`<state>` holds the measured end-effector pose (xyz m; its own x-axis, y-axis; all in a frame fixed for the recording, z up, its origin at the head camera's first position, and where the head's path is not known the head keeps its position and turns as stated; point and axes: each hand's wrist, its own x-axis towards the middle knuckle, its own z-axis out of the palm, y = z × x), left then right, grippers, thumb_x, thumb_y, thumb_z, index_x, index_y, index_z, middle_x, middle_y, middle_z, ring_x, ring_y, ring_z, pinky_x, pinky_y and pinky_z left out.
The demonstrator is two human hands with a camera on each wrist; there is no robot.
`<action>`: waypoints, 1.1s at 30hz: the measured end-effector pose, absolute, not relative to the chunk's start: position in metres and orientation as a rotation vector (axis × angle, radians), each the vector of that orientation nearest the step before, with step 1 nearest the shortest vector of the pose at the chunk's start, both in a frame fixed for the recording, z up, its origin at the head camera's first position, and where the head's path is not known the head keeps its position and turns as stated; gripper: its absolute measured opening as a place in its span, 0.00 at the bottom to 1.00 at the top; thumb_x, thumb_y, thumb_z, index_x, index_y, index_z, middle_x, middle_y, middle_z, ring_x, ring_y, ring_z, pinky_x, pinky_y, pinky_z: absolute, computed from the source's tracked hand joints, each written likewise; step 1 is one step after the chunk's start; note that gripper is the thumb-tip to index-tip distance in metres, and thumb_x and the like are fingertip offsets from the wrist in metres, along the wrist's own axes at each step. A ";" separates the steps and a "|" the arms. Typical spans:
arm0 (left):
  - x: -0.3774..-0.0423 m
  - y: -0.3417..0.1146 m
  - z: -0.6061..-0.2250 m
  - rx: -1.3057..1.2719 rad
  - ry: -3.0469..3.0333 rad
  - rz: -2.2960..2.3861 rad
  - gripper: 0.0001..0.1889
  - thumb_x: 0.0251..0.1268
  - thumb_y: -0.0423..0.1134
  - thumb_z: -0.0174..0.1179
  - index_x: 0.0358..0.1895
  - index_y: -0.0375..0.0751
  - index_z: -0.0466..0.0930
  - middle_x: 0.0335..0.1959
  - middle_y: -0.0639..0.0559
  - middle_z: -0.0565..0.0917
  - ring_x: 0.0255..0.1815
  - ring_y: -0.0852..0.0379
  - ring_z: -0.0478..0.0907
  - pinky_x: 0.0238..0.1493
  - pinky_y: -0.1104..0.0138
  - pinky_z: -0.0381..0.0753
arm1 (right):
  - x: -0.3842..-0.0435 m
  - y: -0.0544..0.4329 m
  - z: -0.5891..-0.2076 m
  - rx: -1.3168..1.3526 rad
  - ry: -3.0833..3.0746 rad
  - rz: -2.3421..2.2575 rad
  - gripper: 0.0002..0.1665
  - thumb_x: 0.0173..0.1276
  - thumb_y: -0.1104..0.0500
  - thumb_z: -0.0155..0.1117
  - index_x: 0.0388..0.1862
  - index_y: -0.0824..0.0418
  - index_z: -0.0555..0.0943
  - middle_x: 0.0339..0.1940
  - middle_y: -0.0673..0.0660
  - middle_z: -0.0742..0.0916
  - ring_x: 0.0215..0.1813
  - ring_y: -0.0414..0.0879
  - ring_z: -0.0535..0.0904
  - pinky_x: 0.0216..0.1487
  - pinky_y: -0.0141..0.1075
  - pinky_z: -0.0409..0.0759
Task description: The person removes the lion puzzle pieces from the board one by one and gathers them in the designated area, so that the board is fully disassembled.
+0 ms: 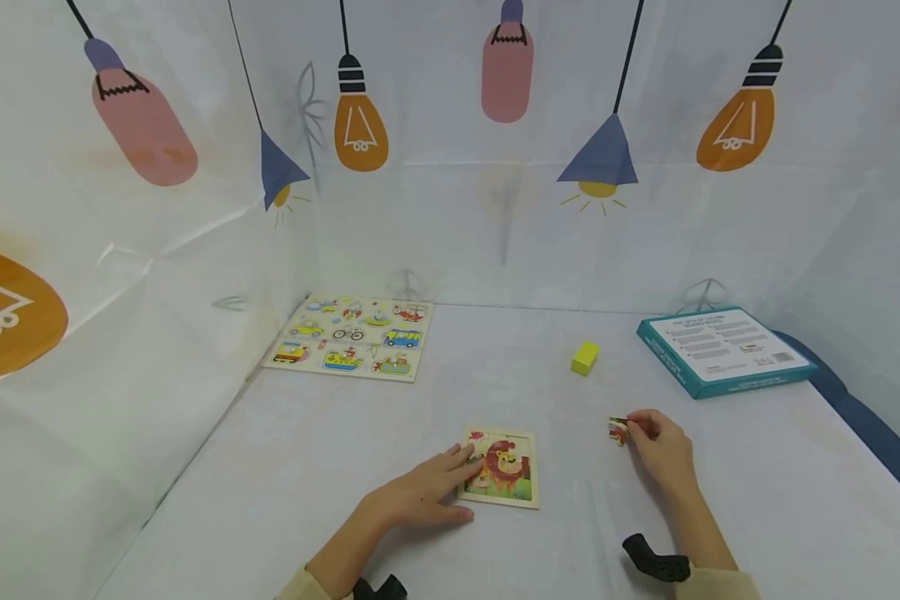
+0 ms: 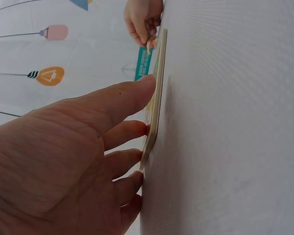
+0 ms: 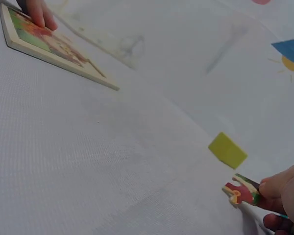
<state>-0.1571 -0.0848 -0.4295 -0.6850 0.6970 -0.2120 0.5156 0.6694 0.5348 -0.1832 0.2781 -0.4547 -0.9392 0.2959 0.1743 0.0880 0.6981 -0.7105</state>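
A small wooden jigsaw puzzle (image 1: pixel 498 468) with a lion picture lies in its pale frame on the table. My left hand (image 1: pixel 427 489) rests on its left side with fingers extended and spread. In the left wrist view, the left fingertips (image 2: pixel 134 128) touch the board's edge. Off to the right, my right hand (image 1: pixel 663 450) pinches a small red and green puzzle piece (image 3: pixel 242 192) between thumb and fingers, just above the table. A thin dark strip shows along the top of that piece; I cannot tell whether it is a second piece.
Beyond the right hand stands a yellow block (image 1: pixel 584 358). At the back right lies a teal and white box (image 1: pixel 727 350). A vehicle picture board (image 1: pixel 348 337) lies at the back left. White sheeting printed with lamps (image 1: pixel 450 225) rises behind the table.
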 end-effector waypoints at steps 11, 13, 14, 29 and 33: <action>-0.157 -0.086 -0.428 0.924 2.476 0.637 0.36 0.60 0.56 0.56 0.71 0.53 0.55 0.73 0.53 0.49 0.72 0.52 0.43 0.67 0.55 0.51 | -0.185 0.279 -0.460 -0.271 -2.607 0.946 0.08 0.65 0.64 0.55 0.40 0.67 0.79 0.31 0.61 0.81 0.33 0.50 0.71 0.31 0.38 0.68; -0.157 -0.085 -0.428 0.925 2.477 0.633 0.36 0.60 0.56 0.56 0.71 0.53 0.55 0.73 0.53 0.49 0.72 0.52 0.43 0.67 0.55 0.51 | -0.185 0.279 -0.460 -0.266 -2.612 0.925 0.09 0.65 0.64 0.56 0.41 0.67 0.79 0.31 0.61 0.82 0.32 0.50 0.72 0.30 0.37 0.69; -0.157 -0.085 -0.427 0.927 2.479 0.630 0.36 0.60 0.56 0.56 0.71 0.53 0.55 0.73 0.53 0.49 0.72 0.52 0.43 0.67 0.55 0.51 | -0.185 0.279 -0.460 -0.267 -2.615 0.921 0.09 0.65 0.63 0.56 0.41 0.67 0.79 0.32 0.61 0.82 0.33 0.50 0.72 0.31 0.37 0.69; -0.157 -0.084 -0.426 0.909 2.481 0.618 0.36 0.60 0.56 0.56 0.71 0.54 0.54 0.73 0.54 0.49 0.72 0.53 0.43 0.68 0.56 0.51 | -0.186 0.278 -0.461 -0.091 -2.786 0.777 0.19 0.60 0.58 0.61 0.44 0.72 0.77 0.34 0.66 0.80 0.35 0.56 0.70 0.35 0.47 0.65; -0.156 -0.084 -0.427 0.907 2.483 0.613 0.36 0.60 0.56 0.55 0.71 0.54 0.54 0.73 0.55 0.48 0.72 0.53 0.43 0.68 0.56 0.51 | -0.185 0.277 -0.461 -0.103 -2.783 0.771 0.19 0.60 0.58 0.62 0.42 0.73 0.77 0.32 0.65 0.80 0.34 0.56 0.70 0.35 0.46 0.65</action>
<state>-0.1565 -0.0844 -0.4271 -0.6964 0.6778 -0.2359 0.4900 0.6892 0.5338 -0.1854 0.2767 -0.4606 -0.9658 0.1343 0.2217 0.0011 0.8574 -0.5146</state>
